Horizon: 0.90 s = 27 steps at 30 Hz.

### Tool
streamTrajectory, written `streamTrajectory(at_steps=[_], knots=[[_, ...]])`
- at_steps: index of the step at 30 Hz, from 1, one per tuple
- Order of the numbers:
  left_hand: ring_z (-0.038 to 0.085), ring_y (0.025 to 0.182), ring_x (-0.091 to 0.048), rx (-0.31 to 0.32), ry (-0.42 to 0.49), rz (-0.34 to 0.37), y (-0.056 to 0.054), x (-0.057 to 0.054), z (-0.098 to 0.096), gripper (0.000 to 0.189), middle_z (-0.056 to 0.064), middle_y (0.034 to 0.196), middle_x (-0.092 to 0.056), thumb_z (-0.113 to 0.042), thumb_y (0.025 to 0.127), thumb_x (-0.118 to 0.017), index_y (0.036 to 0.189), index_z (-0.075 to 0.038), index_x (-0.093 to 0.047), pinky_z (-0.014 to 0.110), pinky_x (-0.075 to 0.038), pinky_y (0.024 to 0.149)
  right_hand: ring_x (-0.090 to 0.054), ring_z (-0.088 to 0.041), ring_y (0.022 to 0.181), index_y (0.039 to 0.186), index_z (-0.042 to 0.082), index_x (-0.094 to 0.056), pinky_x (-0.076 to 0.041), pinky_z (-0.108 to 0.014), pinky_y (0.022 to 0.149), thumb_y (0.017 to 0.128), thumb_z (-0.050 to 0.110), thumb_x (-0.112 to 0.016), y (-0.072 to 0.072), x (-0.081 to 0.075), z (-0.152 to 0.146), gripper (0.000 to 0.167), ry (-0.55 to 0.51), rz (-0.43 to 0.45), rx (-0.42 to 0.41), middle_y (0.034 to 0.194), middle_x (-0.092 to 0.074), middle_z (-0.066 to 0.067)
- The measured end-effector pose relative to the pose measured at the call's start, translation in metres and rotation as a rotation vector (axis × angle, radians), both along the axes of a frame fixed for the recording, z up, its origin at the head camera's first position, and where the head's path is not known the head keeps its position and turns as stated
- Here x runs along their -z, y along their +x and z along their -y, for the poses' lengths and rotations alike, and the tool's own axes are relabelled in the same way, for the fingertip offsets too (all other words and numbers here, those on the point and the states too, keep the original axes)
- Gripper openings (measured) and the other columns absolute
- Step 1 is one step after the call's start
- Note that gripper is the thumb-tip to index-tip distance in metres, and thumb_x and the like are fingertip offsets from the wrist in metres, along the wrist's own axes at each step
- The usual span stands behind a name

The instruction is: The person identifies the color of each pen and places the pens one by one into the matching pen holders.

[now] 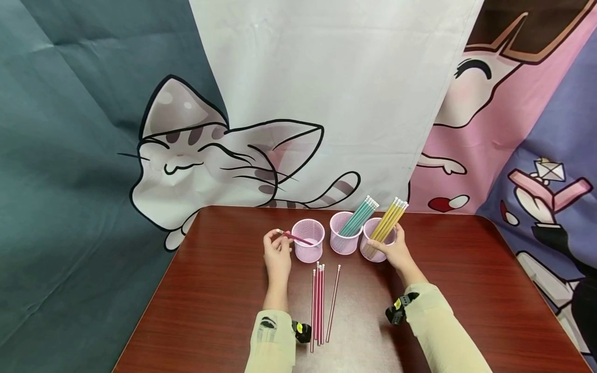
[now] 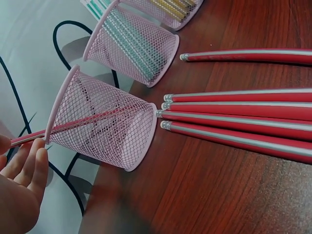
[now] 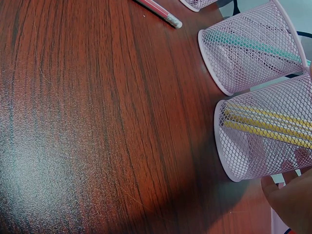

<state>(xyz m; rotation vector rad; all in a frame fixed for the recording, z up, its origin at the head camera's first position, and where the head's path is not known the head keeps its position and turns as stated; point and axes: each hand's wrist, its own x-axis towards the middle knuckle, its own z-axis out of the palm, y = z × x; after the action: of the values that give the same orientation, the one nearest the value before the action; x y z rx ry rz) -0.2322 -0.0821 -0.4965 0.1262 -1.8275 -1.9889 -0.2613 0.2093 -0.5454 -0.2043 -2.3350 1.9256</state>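
Observation:
My left hand pinches a red pencil near its eraser end. This pencil slants down inside the left pink mesh cup, as the left wrist view shows through the mesh. At the right-hand mesh cup, which holds several yellow pencils, my right hand grips the side, thumb in front and fingers partly hidden. Between these two stands a middle mesh cup with several green pencils leaning in it. Several more red pencils lie on the table in front of the cups.
One red pencil lies a little apart, right of the others. The brown wooden table ends just behind the cups, where a printed cloth backdrop hangs.

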Motion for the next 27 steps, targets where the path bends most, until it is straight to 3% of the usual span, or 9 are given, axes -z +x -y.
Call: streamTrajectory(at_steps=[10, 13, 15, 17, 20, 23, 27], knots=[[0.048, 0.094, -0.058, 0.023, 0.032, 0.009, -0.001, -0.001, 0.001, 0.030, 0.035, 0.106, -0.057, 0.013, 0.088, -0.046, 0.117, 0.012, -0.039, 0.041, -0.052, 0.068, -0.018, -0.031, 0.132, 0.145, 0.004, -0.001, -0.012, -0.045, 0.109, 0.078, 0.008, -0.073, -0.001, -0.002, -0.001, 0.099, -0.006, 0.011, -0.004, 0.146, -0.014, -0.023], [0.041, 0.086, -0.062, -0.011, -0.026, 0.091, -0.007, 0.012, 0.003, 0.031, 0.029, 0.100, -0.061, 0.009, 0.087, -0.048, 0.116, 0.007, -0.039, 0.034, -0.051, 0.064, -0.017, -0.031, 0.132, 0.145, 0.004, -0.001, -0.012, -0.044, 0.110, 0.078, 0.009, -0.073, -0.001, -0.003, -0.001, 0.099, -0.006, 0.017, -0.004, 0.146, -0.013, -0.023], [0.035, 0.076, -0.064, -0.016, -0.126, 0.208, -0.010, 0.024, 0.006, 0.029, 0.021, 0.090, -0.063, 0.004, 0.085, -0.052, 0.112, 0.003, -0.041, 0.030, -0.048, 0.059, -0.018, -0.031, 0.132, 0.145, 0.004, -0.001, -0.012, -0.045, 0.109, 0.078, 0.008, -0.073, -0.001, -0.002, -0.001, 0.099, -0.004, 0.015, -0.003, 0.146, -0.013, -0.023], [0.028, 0.065, -0.064, 0.039, -0.269, 0.354, -0.011, 0.040, 0.008, 0.024, 0.012, 0.077, -0.062, -0.003, 0.082, -0.056, 0.104, -0.002, -0.045, 0.026, -0.044, 0.053, -0.018, -0.031, 0.132, 0.144, 0.003, -0.001, -0.013, -0.045, 0.109, 0.077, 0.008, -0.073, -0.001, -0.002, -0.001, 0.099, 0.004, 0.011, 0.002, 0.146, -0.014, -0.023], [0.020, 0.053, -0.060, 0.242, -0.494, 0.520, -0.004, 0.054, 0.010, 0.014, 0.004, 0.064, -0.058, -0.012, 0.081, -0.062, 0.088, -0.005, -0.051, 0.023, -0.039, 0.045, -0.019, -0.032, 0.131, 0.144, 0.002, -0.002, -0.014, -0.046, 0.109, 0.077, 0.006, -0.073, 0.000, -0.001, -0.001, 0.098, -0.001, 0.002, 0.006, 0.145, -0.015, -0.024], [0.013, 0.046, -0.053, 0.426, -0.658, 0.593, 0.004, 0.061, 0.008, 0.020, 0.003, 0.056, -0.055, -0.019, 0.079, -0.068, 0.072, -0.007, -0.054, 0.022, -0.037, 0.040, -0.020, -0.033, 0.131, 0.143, 0.000, -0.003, -0.014, -0.046, 0.109, 0.076, 0.004, -0.074, 0.000, 0.000, 0.000, 0.098, -0.004, -0.006, 0.001, 0.144, -0.016, -0.024], [0.012, 0.046, -0.046, 0.500, -0.849, 0.607, 0.011, 0.062, 0.003, 0.032, 0.000, 0.050, -0.053, -0.030, 0.073, -0.076, 0.059, -0.008, -0.057, 0.025, -0.036, 0.044, -0.021, -0.033, 0.130, 0.143, 0.000, -0.004, -0.015, -0.046, 0.109, 0.075, 0.004, -0.074, 0.000, -0.001, 0.001, 0.098, -0.006, -0.011, 0.002, 0.143, -0.017, -0.025]])
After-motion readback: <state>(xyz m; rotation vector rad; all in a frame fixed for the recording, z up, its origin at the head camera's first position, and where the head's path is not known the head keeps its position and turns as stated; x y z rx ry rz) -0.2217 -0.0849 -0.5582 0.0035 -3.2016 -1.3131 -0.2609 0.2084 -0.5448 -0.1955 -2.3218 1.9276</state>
